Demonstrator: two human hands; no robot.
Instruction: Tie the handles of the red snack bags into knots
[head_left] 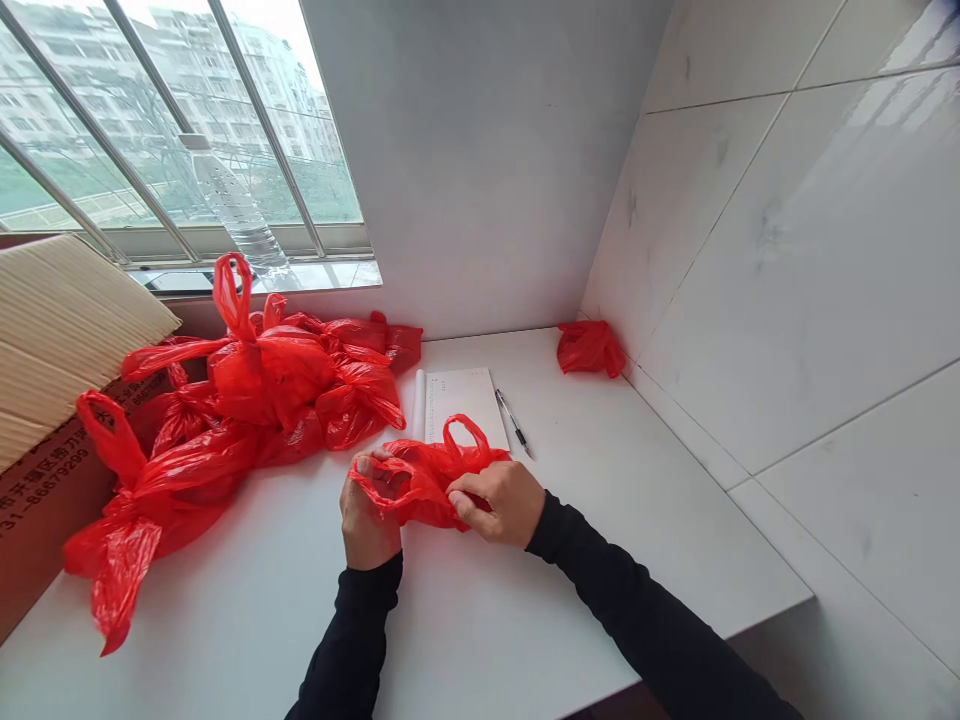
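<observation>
Between my two hands is a crumpled red plastic bag (431, 480), its loop handles sticking up. My left hand (370, 515) grips the bag's left side, with some fingers behind the thin plastic. On the other side my right hand (499, 503) pinches the bag with thumb and curled fingers. What the bag contains, if anything, I cannot make out. Just behind it lies an open notepad (465, 395), partly covered by the bag, and a black pen (513, 422) rests at the pad's right edge.
Several knotted red plastic bags (262, 380) are heaped at the left, against an open cardboard box (45, 510). One small red bag (590, 348) sits in the far right corner of the white table (637, 470). A water bottle (240, 215) stands on the windowsill by the barred window.
</observation>
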